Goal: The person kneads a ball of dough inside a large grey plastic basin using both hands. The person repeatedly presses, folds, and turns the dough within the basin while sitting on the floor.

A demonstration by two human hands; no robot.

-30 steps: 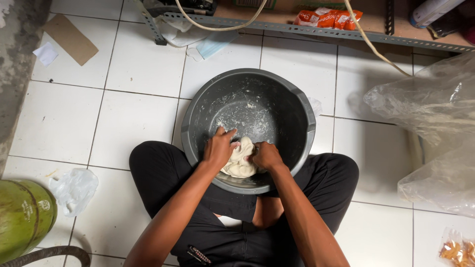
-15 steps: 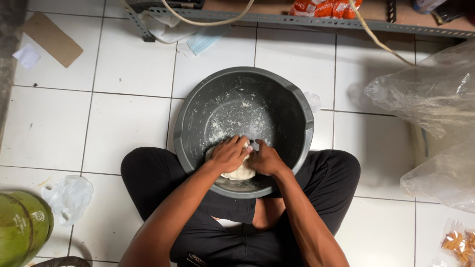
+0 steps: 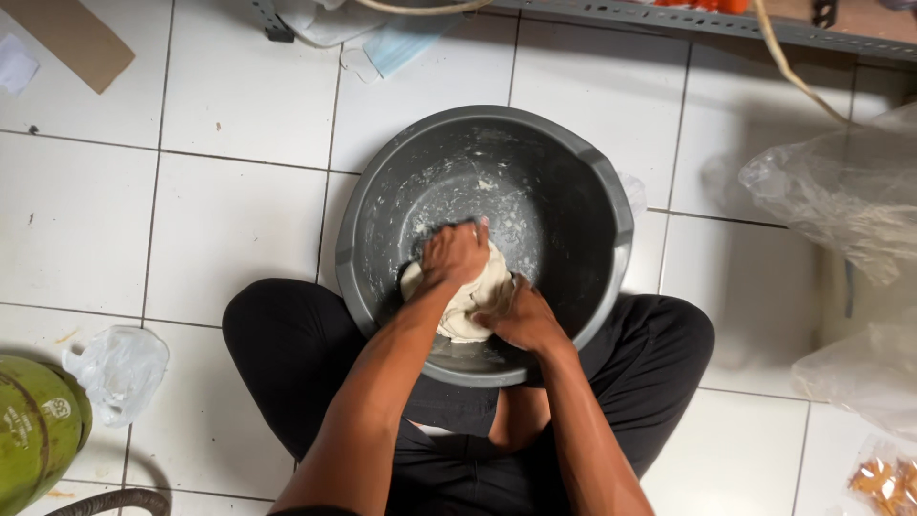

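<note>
A dark grey plastic basin point(image 3: 587, 172) sits on the tiled floor between my crossed legs, its inside smeared with flour. A pale lump of dough point(image 3: 470, 304) lies at the near side of its bottom. My left hand point(image 3: 456, 252) presses down on top of the dough with fingers curled over it. My right hand point(image 3: 521, 317) grips the dough's near right side. Both hands hide much of the lump.
A green gas cylinder point(image 3: 33, 435) stands at the lower left beside a crumpled clear bag point(image 3: 119, 368). Large clear plastic bags point(image 3: 845, 205) lie at the right. A metal shelf rail point(image 3: 688, 19), a face mask point(image 3: 406, 43) and cardboard point(image 3: 72, 43) lie at the top.
My left hand has pushed forward over the top of the dough while the right stays on its near side. The lump has been stretched and folded towards the basin's middle.
</note>
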